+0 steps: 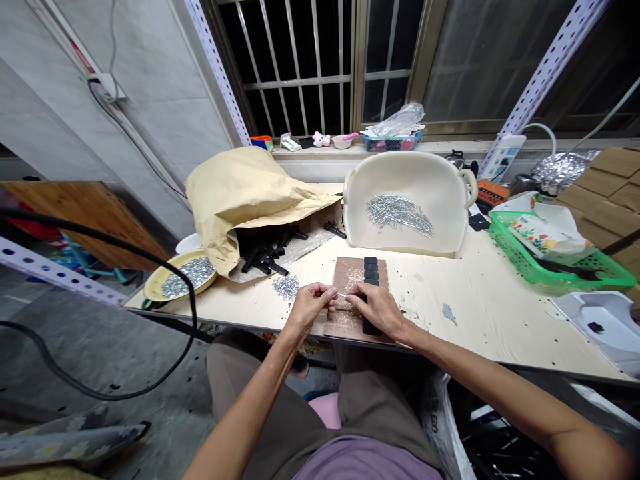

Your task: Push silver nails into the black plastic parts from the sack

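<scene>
A thin metal pin [341, 295] spans the short gap between my two hands. My left hand [309, 308] pinches at its left end; whether a smaller piece is also between those fingertips cannot be made out. The other end sits in the closed fingers of my right hand [377, 309]. Both hands are just above a brown board [345, 325], sprinkled with pale specks. Along the board's right side runs a row of black rectangular pieces [371, 268], partly covered by my right hand. Small metal pieces [286, 287] lie heaped on the table left of the board.
Behind the board stands a white tray [407, 175] with many metal pins [399, 215]. A paper sack [250, 193] spills black parts [265, 257] at the left. Beside it is a yellow bowl [154, 285] of metal bits. A green basket [555, 277] sits right; a black cable [193, 313] loops at left.
</scene>
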`<action>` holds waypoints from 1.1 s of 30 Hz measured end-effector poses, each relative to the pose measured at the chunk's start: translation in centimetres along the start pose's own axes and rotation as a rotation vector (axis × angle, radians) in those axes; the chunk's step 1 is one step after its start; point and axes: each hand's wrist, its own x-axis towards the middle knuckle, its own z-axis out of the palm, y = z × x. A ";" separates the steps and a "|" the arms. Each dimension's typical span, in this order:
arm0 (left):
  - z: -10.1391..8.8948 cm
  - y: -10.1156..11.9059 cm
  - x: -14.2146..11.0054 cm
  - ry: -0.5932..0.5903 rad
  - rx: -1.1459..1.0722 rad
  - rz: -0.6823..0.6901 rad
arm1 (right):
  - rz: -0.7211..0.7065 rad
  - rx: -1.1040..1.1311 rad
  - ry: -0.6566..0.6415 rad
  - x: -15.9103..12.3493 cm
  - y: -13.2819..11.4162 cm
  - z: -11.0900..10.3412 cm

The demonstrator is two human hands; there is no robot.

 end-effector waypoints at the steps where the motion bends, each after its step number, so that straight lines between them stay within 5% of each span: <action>1: 0.0 0.1 0.0 -0.002 -0.008 -0.002 | 0.009 0.014 -0.001 0.0 0.0 -0.1; 12: 0.6 0.0 0.1 -0.019 -0.130 -0.027 | -0.119 -0.344 0.137 -1.3 -0.2 -1.5; 19: 1.3 0.7 0.0 -0.020 -0.247 -0.115 | -0.073 -0.297 0.238 -1.1 3.3 -2.7; 27: 2.3 -1.1 0.0 0.078 0.180 0.081 | -0.004 -0.504 0.218 1.3 8.6 -4.4; 33: 3.9 -0.8 1.4 0.085 0.382 0.258 | -0.038 -0.393 0.188 1.2 9.1 -5.2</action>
